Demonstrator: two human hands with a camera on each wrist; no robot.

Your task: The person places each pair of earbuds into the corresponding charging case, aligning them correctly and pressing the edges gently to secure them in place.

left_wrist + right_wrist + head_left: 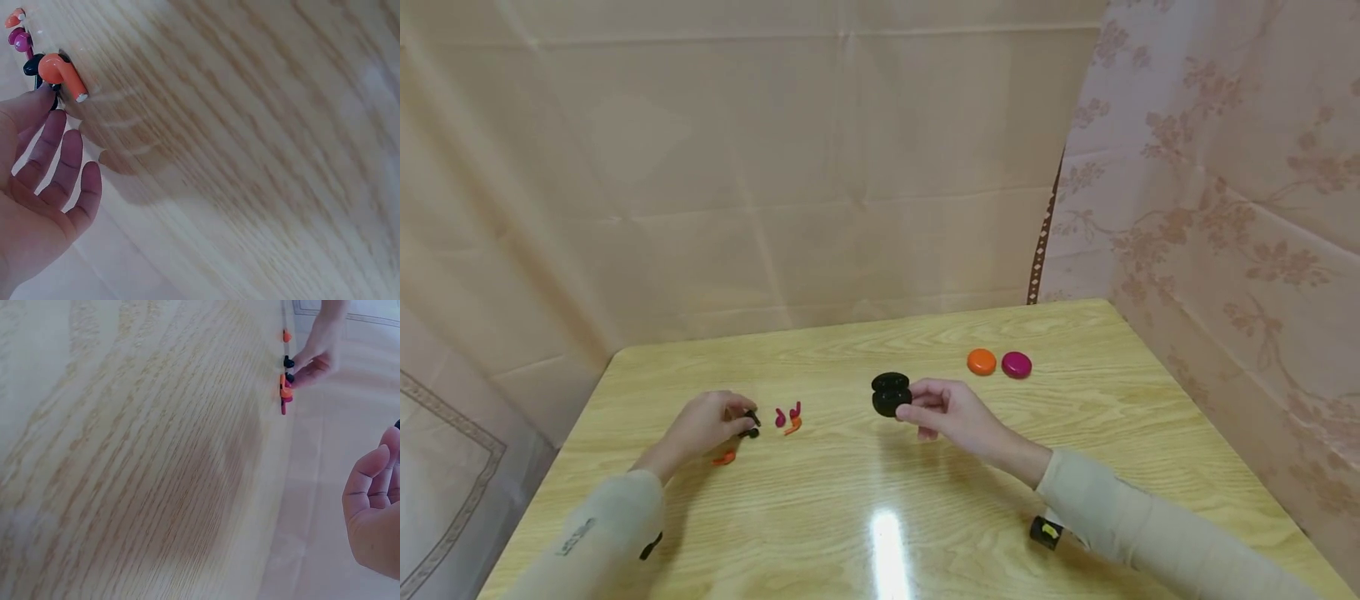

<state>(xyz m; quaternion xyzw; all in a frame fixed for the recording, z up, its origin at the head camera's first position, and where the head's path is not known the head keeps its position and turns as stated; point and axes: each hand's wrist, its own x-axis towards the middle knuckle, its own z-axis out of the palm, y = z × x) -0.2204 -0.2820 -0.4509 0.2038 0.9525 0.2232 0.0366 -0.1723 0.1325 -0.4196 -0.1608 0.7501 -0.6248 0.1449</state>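
My right hand (951,414) holds an open black earbud case (891,400) above the table, its lid tipped back. In the right wrist view only a dark sliver of the case shows by the fingertips of that hand (378,506). At the left, my left hand (703,425) has thumb and forefinger at a black earbud (752,415), seemingly pinching it; the fingertips partly hide it. A second black earbud (752,433) lies beside them. The other fingers of the left hand (47,181) are loosely bent. An orange earbud (725,457) lies just nearer than this hand.
Two magenta earbuds (780,417) and another orange earbud (793,426) lie right of the left hand. A round orange case (981,362) and a round magenta case (1017,365), both closed, sit at the back right. The wooden table (820,517) meets a cloth backdrop (775,167).
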